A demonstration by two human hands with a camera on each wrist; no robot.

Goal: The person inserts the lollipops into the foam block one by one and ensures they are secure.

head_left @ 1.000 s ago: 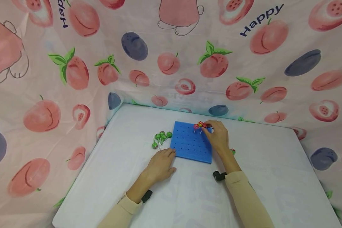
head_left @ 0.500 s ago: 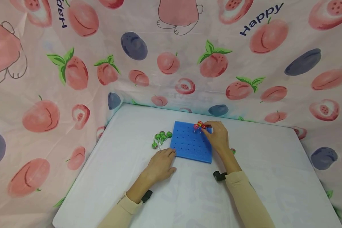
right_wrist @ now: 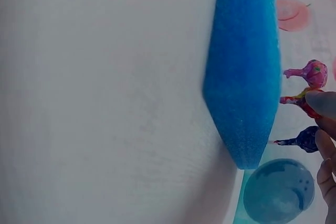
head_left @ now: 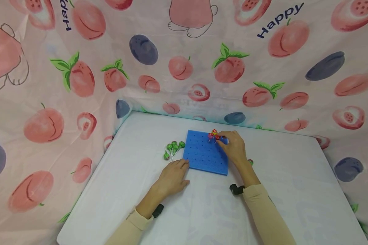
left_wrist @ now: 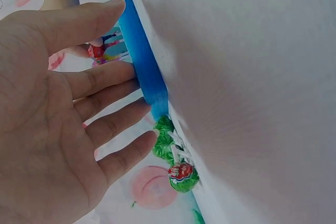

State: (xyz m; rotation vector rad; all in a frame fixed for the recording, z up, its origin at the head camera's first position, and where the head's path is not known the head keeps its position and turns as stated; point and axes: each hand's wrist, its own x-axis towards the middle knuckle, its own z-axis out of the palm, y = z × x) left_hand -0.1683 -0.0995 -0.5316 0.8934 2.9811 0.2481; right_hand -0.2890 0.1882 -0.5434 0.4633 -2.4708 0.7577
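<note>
A blue foam board (head_left: 203, 154) with rows of small holes lies on the table. My left hand (head_left: 171, 177) is flat with fingers extended, its fingertips against the board's near left corner. Toward the far right of the board, my right hand (head_left: 235, 148) pinches a red lollipop (head_left: 217, 137) between thumb and finger, head up and stick down. Right beside it stand a pink lollipop (right_wrist: 315, 73) and a red-yellow one (head_left: 214, 131). The right wrist view also has a dark blue lollipop (right_wrist: 305, 140) upright near the curled fingers, which partly cover it.
Several green lollipops (head_left: 174, 147) lie in a loose bunch left of the board, sticks toward the left hand. Another wrapped lollipop (head_left: 250, 162) shows behind the right wrist. A fruit-print cloth (head_left: 184, 92) hangs behind the white table (head_left: 125, 177).
The right hand's fingertips have shifted slightly left, bringing the red lollipop closer to the pink and red-yellow ones. The left hand has stayed put.
</note>
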